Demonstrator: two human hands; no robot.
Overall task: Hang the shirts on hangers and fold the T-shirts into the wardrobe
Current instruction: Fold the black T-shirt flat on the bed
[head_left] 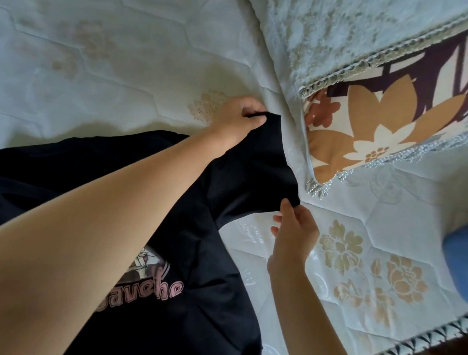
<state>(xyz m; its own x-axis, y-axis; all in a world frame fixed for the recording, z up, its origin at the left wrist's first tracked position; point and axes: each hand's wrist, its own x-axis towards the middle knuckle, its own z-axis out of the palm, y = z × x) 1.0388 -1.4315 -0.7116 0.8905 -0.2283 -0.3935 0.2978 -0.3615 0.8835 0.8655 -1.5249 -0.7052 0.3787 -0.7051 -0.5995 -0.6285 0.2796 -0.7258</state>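
A black T-shirt (pixel 145 226) lay spread on the white quilted mattress (pixel 97 54), its pink lettering and printed picture facing up near the lower middle of the view. One sleeve stretched away from the print toward the floral pillow (pixel 385 127), and both hands worked at that sleeve.

The left hand (pixel 237 118) reached across the shirt and pinched the far corner of the sleeve hem — fingers curled tightly over the black cloth, thumb underneath. The right hand (pixel 293 232) held the near corner of the same hem between thumb and forefinger, the other fingers loosely spread just beside the cloth. Between the two hands the sleeve edge ran taut and close beside the pillow's fringed border, though I could not tell whether it touched the fringe.

The pillow, patterned with tan and brown flowers, lay partly under a pale fluffy blanket (pixel 336 31) that covered its far side. On the pillow's near side, toward the mattress edge, a blue object (pixel 467 257) sat at the border of the view — too cropped to identify.
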